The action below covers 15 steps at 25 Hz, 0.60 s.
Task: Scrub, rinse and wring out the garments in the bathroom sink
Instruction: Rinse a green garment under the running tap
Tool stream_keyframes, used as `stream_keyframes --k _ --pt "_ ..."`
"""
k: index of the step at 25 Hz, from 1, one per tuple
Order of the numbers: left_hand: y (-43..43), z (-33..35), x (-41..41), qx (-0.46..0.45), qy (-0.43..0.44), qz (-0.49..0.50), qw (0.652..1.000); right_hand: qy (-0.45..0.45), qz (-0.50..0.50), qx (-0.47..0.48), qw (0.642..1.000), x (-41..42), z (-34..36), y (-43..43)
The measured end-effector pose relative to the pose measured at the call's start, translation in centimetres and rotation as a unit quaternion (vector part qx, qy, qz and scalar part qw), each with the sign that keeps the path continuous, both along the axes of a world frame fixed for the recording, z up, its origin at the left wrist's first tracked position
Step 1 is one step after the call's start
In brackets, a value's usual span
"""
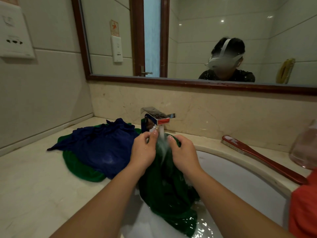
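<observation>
1. Step in hand: rinsing. The left hand (143,150) and right hand (184,152) each grip the green garment (164,186), bunched between them under the running faucet (157,117).
2. Next: likely wringing over the sink (240,177) below both hands.

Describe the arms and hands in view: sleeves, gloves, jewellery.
Left hand and right hand are ungloved, with no rings, watch or bracelets. Left forearm and right forearm show no sleeve up to the frame edge. Water droplets glisten on both hands.
</observation>
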State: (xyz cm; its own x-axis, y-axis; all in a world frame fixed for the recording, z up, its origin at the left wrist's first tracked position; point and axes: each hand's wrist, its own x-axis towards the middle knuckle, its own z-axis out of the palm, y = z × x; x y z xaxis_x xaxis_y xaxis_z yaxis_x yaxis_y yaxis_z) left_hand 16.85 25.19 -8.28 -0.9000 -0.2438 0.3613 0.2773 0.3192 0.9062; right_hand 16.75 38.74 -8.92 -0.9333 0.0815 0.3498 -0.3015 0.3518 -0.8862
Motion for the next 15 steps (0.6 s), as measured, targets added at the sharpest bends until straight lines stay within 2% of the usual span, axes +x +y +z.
stream_keyframes --k 9,12,15 --pt "-0.2 -0.1 -0.2 -0.002 0.041 0.023 0.999 0.033 0.014 -0.003 0.999 -0.1 0.4 -0.1" --pt "-0.3 0.1 -0.1 0.028 0.07 0.069 0.995 0.004 0.043 0.032 0.999 0.3 0.5 -0.6" --pt "-0.3 0.3 0.1 0.052 0.087 0.091 0.991 -0.026 0.066 0.014 0.997 0.6 0.3 -1.2"
